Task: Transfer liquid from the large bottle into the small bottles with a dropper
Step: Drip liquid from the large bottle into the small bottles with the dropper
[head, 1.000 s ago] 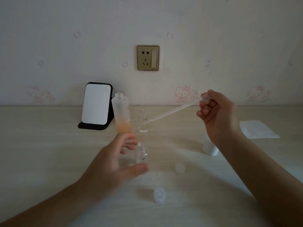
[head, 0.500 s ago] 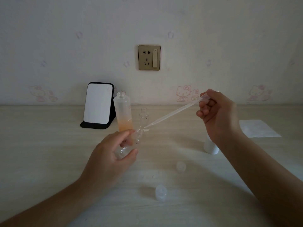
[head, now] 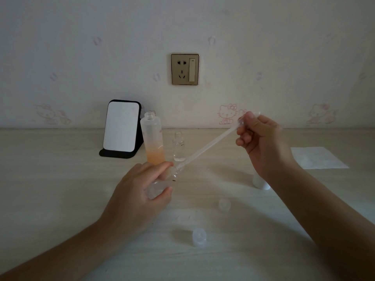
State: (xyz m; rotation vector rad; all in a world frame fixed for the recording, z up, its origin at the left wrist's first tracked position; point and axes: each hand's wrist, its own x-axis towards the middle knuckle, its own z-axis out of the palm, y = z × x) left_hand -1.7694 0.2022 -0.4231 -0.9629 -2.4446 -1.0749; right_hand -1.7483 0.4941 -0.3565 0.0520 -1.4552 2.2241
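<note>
With the left hand [head: 138, 195] in a grip round the tilted small bottle [head: 172, 176] and the right hand [head: 263, 147] pinching the dropper [head: 207, 146] bulb, it seems best to keep the tip at the bottle's mouth and squeeze gently.

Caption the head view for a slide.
Left hand holds a small bottle tilted, right hand aims the dropper at its neck, large bottle behind.

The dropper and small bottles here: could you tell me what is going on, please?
A person is mid-transfer. The left hand holds a small clear bottle tilted above the table, while the right hand pinches a dropper by its bulb, tip at that bottle's mouth. The large bottle, open with orange liquid low inside, stands behind beside a second small bottle.
</note>
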